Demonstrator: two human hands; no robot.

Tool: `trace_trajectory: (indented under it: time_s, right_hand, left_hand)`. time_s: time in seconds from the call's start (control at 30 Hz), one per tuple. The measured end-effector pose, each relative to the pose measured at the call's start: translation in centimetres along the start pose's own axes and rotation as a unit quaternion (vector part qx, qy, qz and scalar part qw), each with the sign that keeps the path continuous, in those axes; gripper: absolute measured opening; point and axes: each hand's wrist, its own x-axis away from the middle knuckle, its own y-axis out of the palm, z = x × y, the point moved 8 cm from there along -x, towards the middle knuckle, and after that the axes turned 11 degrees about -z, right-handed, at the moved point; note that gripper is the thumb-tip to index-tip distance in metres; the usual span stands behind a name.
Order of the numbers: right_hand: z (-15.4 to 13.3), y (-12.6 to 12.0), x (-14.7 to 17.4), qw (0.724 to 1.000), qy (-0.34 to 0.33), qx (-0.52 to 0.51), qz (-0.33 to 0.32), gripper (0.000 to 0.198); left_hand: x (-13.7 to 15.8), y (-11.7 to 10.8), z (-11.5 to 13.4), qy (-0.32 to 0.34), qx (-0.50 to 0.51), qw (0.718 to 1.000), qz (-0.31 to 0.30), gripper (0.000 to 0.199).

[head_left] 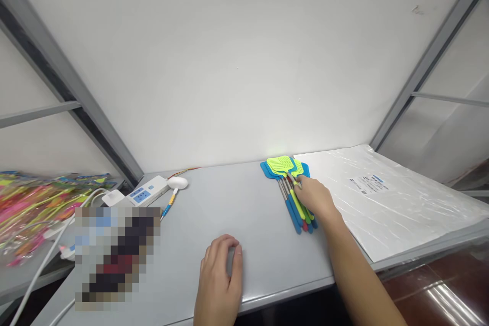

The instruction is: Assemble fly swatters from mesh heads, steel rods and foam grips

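Note:
A pile of fly swatters (281,164) lies near the back of the grey table, with yellow-green and blue mesh heads, metal shafts and blue, green and red handles. The heads point toward the wall and the handles toward me. My right hand (314,194) reaches over the right side of the pile, its fingers closed around a swatter's shaft just below the heads; the fingertips are partly hidden. Near the front edge, my left hand (219,277) rests on the tabletop, loosely curved with the thumb apart from the fingers. It holds nothing.
A white wrapped package (412,204) with a printed label lies to the right. At left are a power strip (148,191), a white oval device (178,183) on a striped cable, and a pixelated patch. Colourful plastic-bagged items (42,214) lie farther left. Grey metal posts frame the wall (237,61).

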Motion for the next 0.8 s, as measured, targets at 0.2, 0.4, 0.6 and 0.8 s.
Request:
trace_trajectory:
  time_s: [0.2,0.4,0.6,0.8]
  right_hand:
    - [-0.3,0.1,0.3,1.0,-0.004,0.008,0.004,0.029]
    - [-0.4,0.3,0.3,1.0,-0.006,0.007,0.005,0.028]
    - [-0.5,0.7,-0.1,1.0,-0.009,0.005,0.009,0.027]
    - [0.3,0.6,-0.5,1.0,0.0,-0.01,0.013,0.033]
  left_hand:
    - [0.0,0.2,-0.2,0.001,-0.012,1.0,-0.002,0.017]
    - [-0.3,0.3,-0.1,0.004,-0.009,1.0,-0.001,0.018]
    - [-0.2,0.3,-0.1,-0.01,0.009,1.0,-0.015,0.019]
    - [-4.3,1.7,7.5,0.111,0.051,0.99,-0.07,0.019]
